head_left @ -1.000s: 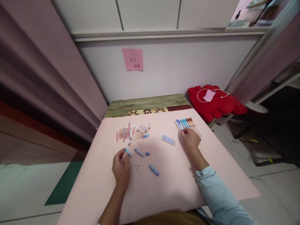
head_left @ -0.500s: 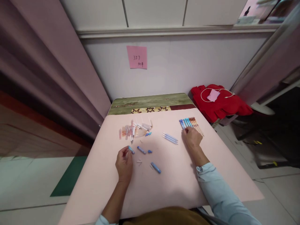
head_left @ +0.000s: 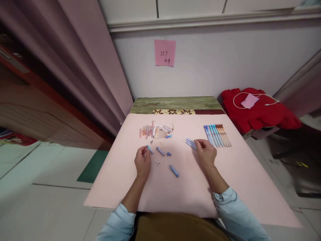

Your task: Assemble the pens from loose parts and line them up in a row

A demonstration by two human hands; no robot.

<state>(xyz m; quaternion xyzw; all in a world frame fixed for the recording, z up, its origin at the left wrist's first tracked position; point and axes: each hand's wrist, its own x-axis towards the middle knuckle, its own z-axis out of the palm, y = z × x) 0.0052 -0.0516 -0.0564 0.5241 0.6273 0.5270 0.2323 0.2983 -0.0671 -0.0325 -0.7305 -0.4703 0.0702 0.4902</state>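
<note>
Between the thumb and fingers of my left hand [head_left: 142,162] is a short light-blue pen barrel piece [head_left: 150,149]. A darker blue barrel piece [head_left: 160,151] and a small blue cap [head_left: 169,154] lie just right of it. My right hand [head_left: 206,153] is closed, its fingertips at the right ends of a few slim pale-blue pen barrels [head_left: 189,142] and partly covering them. Nearer me rests another blue barrel piece [head_left: 174,170] beside a thin clear bit. Small whitish bits [head_left: 157,163] lie between the hands.
Finished-looking pens in blue and brown [head_left: 217,135] lie in a row at right. Pinkish clips and thin refills [head_left: 152,130] are heaped at back left, near small blue parts [head_left: 168,136]. A red cloth [head_left: 260,113] with a white cable sits beyond the table.
My right hand has moved left from the row of pens to the slim pale-blue barrels. My left hand still holds its piece. The head view has shifted.
</note>
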